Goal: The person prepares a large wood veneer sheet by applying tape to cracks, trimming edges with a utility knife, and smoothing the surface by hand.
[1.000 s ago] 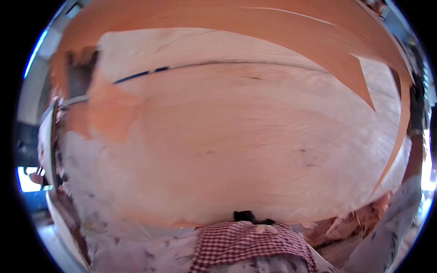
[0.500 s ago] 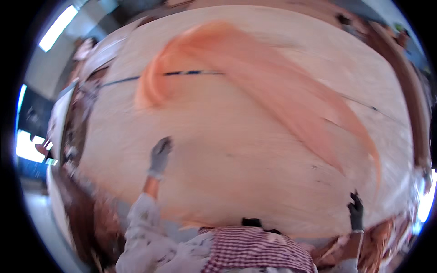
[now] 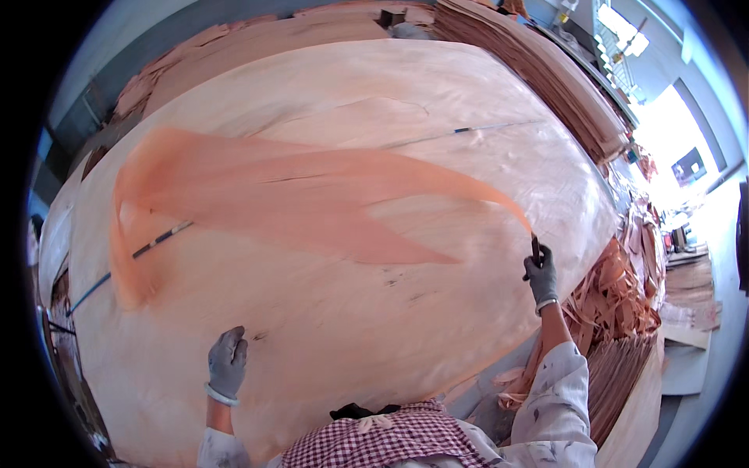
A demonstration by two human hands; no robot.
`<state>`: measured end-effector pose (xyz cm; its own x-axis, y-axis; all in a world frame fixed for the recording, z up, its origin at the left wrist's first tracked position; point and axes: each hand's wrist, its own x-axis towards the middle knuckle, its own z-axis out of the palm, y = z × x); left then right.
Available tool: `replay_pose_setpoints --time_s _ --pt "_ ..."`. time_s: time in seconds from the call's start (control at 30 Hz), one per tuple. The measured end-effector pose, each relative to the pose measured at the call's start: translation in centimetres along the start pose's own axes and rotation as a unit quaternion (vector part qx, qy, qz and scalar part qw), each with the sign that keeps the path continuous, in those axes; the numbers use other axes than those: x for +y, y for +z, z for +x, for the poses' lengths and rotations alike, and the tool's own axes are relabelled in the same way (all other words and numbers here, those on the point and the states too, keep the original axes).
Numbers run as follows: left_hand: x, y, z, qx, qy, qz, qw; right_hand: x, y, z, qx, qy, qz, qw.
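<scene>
A long, thin sheet of orange wood veneer (image 3: pixel 328 175) sweeps in a blurred curve across the large pale veneer surface (image 3: pixel 328 312). Its narrow tail runs to my right hand (image 3: pixel 542 277), which wears a grey glove and is closed on a dark, narrow tool (image 3: pixel 535 248). The tail meets the tool's tip; whether the two are joined or just overlap, I cannot tell. My left hand (image 3: pixel 227 365), gloved too, hovers at the near left with its fingers curled together and nothing visible in them. It is apart from the orange sheet.
Torn veneer scraps (image 3: pixel 616 292) heap up at the right edge, above a stack of sheets (image 3: pixel 620 382). A tall veneer stack (image 3: pixel 538 78) stands at the far right, and more brown sheets (image 3: pixel 234 58) lie behind. A blue-and-black banded line (image 3: pixel 164 239) crosses the pale surface.
The view has swung to the right. The orange sheet has spread out, with its folded end lying farther left. My right hand has risen to the sheet's tail, and its dark tool shows clearly.
</scene>
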<state>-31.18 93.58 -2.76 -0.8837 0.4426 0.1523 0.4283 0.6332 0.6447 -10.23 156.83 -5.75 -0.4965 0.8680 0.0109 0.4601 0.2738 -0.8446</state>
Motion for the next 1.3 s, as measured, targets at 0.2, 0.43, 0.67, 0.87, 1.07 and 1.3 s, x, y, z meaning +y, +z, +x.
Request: replay_pose_setpoints --time_s 0.2,0.43,0.67,0.87,1.07,1.3 --pt "3.1 1.7 2.5 -0.068 -0.056 -0.069 0.994 -3.1 -0.4 4.0 0.008 0.228 0.089 0.969" --pt "5.7 4.4 5.3 -0.117 0.077 -0.054 0.989 -4.8 3.9 -2.8 -0.093 -0.129 -0.021 0.987" --pt "22.0 10.6 9.4 -0.182 0.261 -0.156 0.935 -12.5 3.4 -18.1 -0.25 -0.251 0.073 0.932" --pt "23.7 13.8 9.6 -0.298 0.425 -0.14 0.843 -13.2 2.8 -22.3 -0.246 -0.192 0.122 0.942" --pt "24.4 13.4 8.8 -0.299 0.478 -0.033 0.825 -8.5 3.1 -22.9 -0.193 -0.183 0.059 0.962" --pt "25.7 13.7 8.0 -0.212 0.515 -0.025 0.83 -10.8 5.8 -21.4 -0.057 -0.144 0.022 0.988"
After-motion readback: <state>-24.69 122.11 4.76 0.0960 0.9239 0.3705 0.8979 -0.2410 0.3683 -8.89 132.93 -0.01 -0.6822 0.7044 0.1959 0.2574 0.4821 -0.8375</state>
